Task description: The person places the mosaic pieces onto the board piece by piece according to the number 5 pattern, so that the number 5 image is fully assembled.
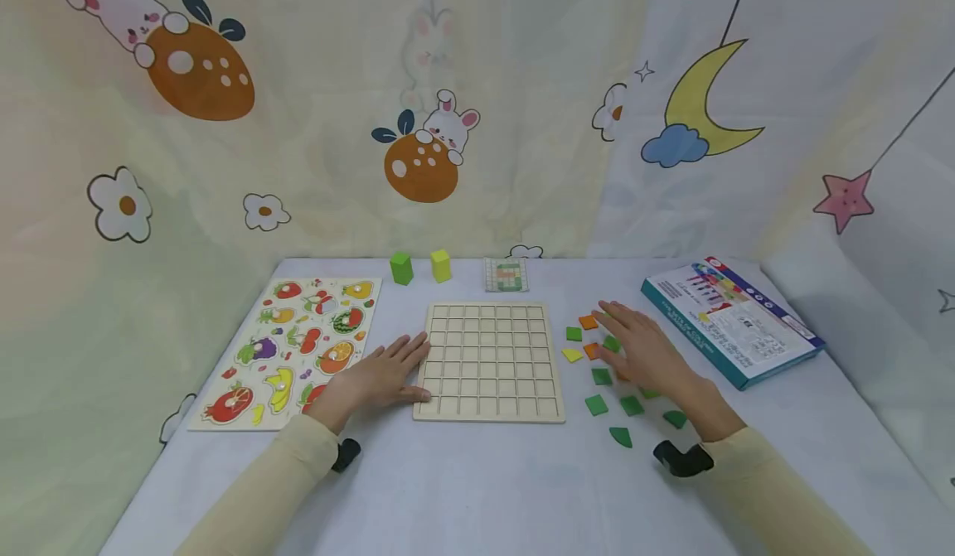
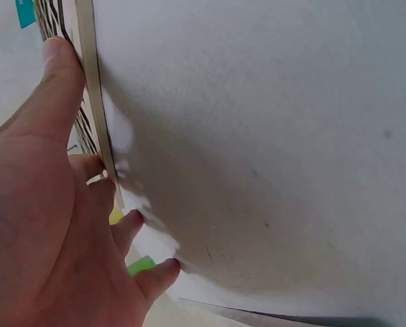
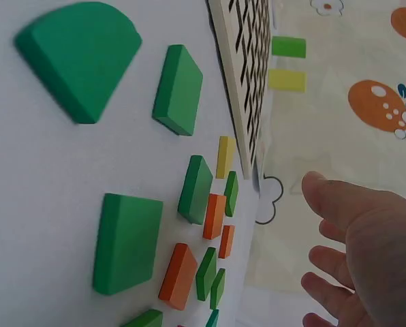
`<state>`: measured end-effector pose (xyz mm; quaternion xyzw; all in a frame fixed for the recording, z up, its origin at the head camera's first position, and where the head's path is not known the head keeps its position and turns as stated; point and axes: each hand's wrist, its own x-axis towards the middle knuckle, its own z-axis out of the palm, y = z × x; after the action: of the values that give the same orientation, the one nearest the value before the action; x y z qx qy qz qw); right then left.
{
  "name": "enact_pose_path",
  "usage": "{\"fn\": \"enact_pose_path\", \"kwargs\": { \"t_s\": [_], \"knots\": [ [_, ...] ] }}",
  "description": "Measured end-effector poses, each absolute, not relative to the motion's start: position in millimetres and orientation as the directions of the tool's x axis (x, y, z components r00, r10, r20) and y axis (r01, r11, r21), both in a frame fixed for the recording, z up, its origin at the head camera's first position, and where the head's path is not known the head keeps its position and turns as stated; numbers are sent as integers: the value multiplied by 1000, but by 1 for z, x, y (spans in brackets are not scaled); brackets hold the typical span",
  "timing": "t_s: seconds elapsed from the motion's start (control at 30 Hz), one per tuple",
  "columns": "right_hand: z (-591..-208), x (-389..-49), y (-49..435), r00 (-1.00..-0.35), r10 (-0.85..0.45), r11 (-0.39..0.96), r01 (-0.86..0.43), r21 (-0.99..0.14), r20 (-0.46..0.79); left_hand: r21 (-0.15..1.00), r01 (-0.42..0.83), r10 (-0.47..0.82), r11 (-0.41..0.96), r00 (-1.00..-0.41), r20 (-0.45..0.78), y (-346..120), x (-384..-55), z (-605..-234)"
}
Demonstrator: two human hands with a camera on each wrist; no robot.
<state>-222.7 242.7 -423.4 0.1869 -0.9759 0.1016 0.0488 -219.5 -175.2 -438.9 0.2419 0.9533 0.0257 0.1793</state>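
A square wooden grid board [image 1: 488, 363] lies on the table in the middle. My left hand [image 1: 379, 378] rests at its left edge, fingers fairly straight; in the left wrist view the thumb and index finger of that hand [image 2: 60, 218] touch the board's side [image 2: 88, 61]. To the board's right lie several small flat tiles: green squares [image 1: 596, 405], orange ones [image 1: 588, 322], a yellow one [image 1: 572, 355] and a green quarter-round [image 1: 621, 437]. My right hand [image 1: 645, 353] is above these tiles and hides some. The right wrist view shows that hand [image 3: 373, 252] holding nothing, fingers loosely extended.
A fruit picture puzzle [image 1: 294, 349] lies at the left. Behind the board stand a green block [image 1: 401, 268] and a yellow block [image 1: 441, 266], beside a small pattern card [image 1: 506, 275]. A flat box [image 1: 734, 317] lies at the back right. A printed curtain [image 1: 313, 125] hangs behind.
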Motion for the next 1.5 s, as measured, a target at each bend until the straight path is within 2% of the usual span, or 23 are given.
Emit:
{"fn": "enact_pose_path", "kwargs": {
  "t_s": [0.23,0.43,0.53,0.77,1.03,1.17,1.5],
  "knots": [
    [-420,-252,225,-938,-345,896,-333,-294,11,164,434,464,886,-819,-337,-175,-221,-440],
    [-425,-267,213,-924,-382,911,-372,-176,-22,186,430,468,883,-823,-322,-171,-222,-443],
    [-429,-272,212,-923,-384,914,-377,-151,-22,188,421,460,888,-825,-328,-171,-222,-443],
    [-430,-278,201,-927,-373,903,-355,-244,-29,178,410,447,895,-828,-339,-174,-224,-443],
    [-431,-288,168,-871,-491,832,-473,-289,12,247,403,468,881,-817,-336,-176,-222,-440],
    [-432,-294,151,-866,-500,822,-476,-314,5,265,394,468,880,-816,-339,-174,-220,-441],
    [-439,-304,136,-882,-471,842,-445,-306,-14,207,388,439,898,-822,-362,-172,-221,-441]
  ]
}}
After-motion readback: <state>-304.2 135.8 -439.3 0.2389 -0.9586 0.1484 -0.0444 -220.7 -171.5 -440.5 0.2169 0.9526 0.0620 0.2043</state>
